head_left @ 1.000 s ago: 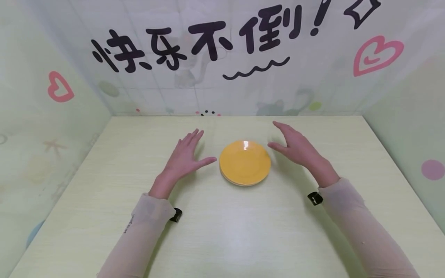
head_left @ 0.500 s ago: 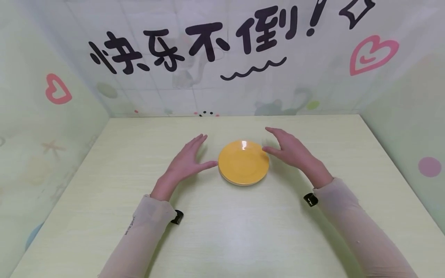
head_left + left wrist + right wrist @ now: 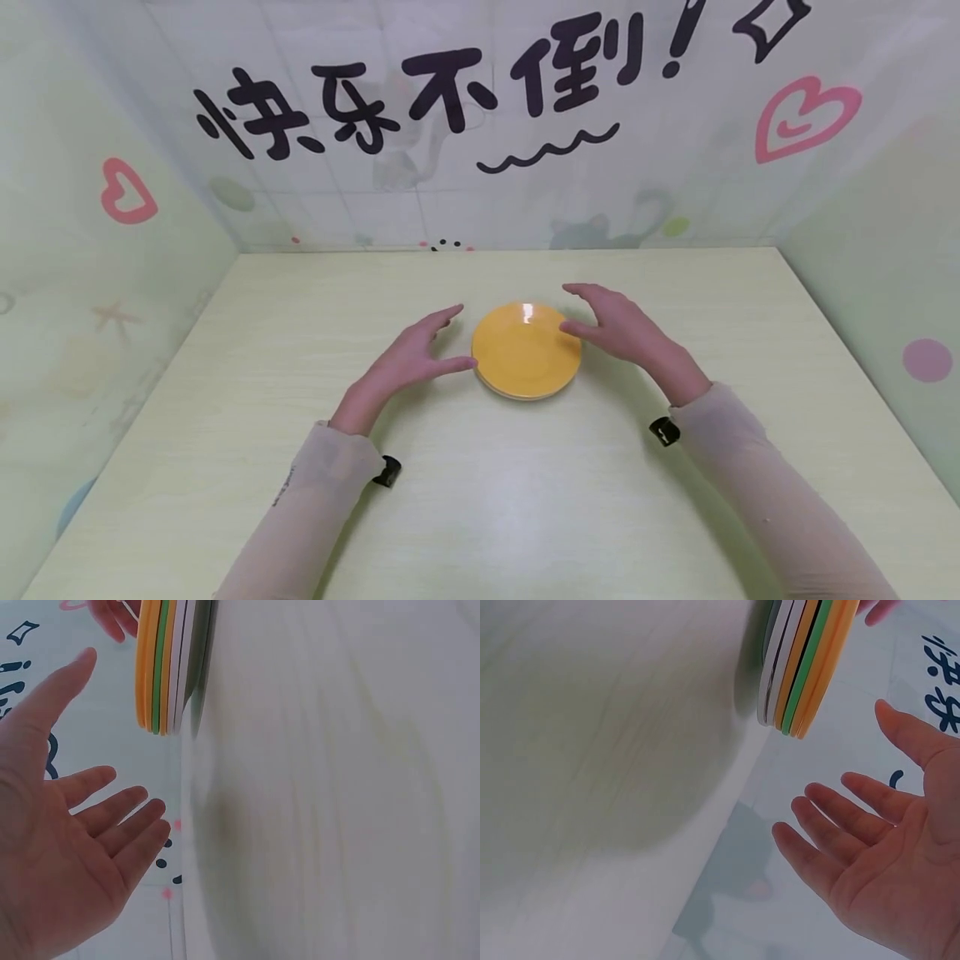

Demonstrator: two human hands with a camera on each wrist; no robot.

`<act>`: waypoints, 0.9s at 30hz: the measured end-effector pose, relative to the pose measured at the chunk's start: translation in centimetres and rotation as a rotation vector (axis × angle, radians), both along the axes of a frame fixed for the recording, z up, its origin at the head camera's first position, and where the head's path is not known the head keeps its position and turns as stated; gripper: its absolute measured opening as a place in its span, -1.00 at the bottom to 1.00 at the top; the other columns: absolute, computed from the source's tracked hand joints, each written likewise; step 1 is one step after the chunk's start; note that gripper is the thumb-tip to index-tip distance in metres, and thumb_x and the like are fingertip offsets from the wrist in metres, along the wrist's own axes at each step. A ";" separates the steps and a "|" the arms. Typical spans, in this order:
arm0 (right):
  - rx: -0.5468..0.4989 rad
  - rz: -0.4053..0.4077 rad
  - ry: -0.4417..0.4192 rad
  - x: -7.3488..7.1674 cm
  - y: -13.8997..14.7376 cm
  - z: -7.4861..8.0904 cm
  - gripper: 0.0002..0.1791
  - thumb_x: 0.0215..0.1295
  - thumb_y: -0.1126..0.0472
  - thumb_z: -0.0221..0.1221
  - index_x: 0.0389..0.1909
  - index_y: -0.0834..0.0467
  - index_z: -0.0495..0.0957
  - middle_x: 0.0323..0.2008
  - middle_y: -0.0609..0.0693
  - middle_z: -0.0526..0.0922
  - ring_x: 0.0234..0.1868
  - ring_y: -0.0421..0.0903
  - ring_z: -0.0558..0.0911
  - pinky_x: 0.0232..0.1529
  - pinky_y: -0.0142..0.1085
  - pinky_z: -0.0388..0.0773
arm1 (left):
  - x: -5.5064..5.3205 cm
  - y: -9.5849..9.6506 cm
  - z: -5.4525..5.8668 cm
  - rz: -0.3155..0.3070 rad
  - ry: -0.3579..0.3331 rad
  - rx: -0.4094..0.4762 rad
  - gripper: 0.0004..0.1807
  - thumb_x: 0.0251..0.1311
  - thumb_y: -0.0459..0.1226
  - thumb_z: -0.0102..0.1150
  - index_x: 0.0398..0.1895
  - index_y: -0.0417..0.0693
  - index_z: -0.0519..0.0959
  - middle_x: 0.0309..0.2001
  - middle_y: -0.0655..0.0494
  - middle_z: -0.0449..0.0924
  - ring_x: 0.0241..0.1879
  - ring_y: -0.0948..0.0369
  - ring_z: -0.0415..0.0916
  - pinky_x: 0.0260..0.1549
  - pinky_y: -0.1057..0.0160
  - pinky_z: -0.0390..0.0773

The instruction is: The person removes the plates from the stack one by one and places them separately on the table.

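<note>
A stack of several round plates sits on the table, its top a glossy orange-yellow plate (image 3: 525, 354). From the side, the left wrist view shows the plate stack (image 3: 159, 671) with orange, green, white and dark grey layers. My left hand (image 3: 408, 358) is left of the stack, fingers extended and thumb near the rim. On the other side my right hand (image 3: 626, 327) is held with its fingers spread and thumb apart, the thumb overlapping the top plate's edge in the head view. In both wrist views a gap shows between each hand and the plates.
The pale wood-grain table (image 3: 517, 500) reaches back to a printed wall sheet (image 3: 337, 200) with large dark characters. Printed side panels (image 3: 75, 292) enclose it at left and right. A black strap (image 3: 387, 472) shows at the left wrist, another black strap (image 3: 664, 432) at the right.
Both hands have moved inward toward the plate stack, and their fingertips have come nearer the viewer. The left fingers are bunched closer together. The stack stays where it was.
</note>
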State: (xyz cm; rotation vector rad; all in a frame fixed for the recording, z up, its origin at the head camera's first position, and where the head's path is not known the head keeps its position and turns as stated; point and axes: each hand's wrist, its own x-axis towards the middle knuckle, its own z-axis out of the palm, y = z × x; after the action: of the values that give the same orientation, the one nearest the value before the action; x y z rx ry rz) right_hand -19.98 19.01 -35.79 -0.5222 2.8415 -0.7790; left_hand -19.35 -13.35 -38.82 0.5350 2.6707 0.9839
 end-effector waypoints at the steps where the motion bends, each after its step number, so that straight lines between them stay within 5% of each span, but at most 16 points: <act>1: -0.002 0.001 -0.001 0.0 0.0 0.0 -0.23 0.39 -0.01 0.21 0.51 0.18 0.17 0.47 0.17 0.31 0.46 0.20 0.32 0.48 0.13 0.28 | 0.0 0.1 0.0 -0.010 -0.013 0.025 0.03 0.12 0.12 0.37 0.59 0.13 0.06 0.57 0.04 0.11 0.50 -0.06 0.21 0.47 -0.11 0.31; 15: -0.019 0.009 -0.045 0.0 -0.7 -0.4 -0.32 0.35 0.06 0.26 0.40 0.24 0.33 0.35 0.21 0.46 0.32 0.20 0.50 0.32 0.09 0.50 | 0.1 1.1 -0.6 -0.094 -0.165 0.280 -0.07 0.18 -0.24 0.40 0.55 -0.12 0.11 0.56 -0.04 0.13 0.48 -0.01 0.26 0.41 0.10 0.40; 27: -0.020 -0.050 -0.131 0.0 -1.0 -0.5 -0.47 0.34 0.18 0.26 0.28 0.28 0.45 0.20 0.25 0.58 0.13 0.15 0.65 0.12 -0.04 0.67 | -0.2 1.4 -1.6 -0.098 -0.211 0.344 -0.11 0.20 -0.35 0.36 0.54 -0.18 0.10 0.56 -0.11 0.11 0.52 -0.03 0.17 0.45 0.10 0.35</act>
State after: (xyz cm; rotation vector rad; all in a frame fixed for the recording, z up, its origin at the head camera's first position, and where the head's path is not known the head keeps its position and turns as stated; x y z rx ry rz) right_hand -19.98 17.99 -36.24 -0.3883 2.7382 -0.8200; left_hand -19.51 -11.99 -40.44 0.5855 2.2812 1.3953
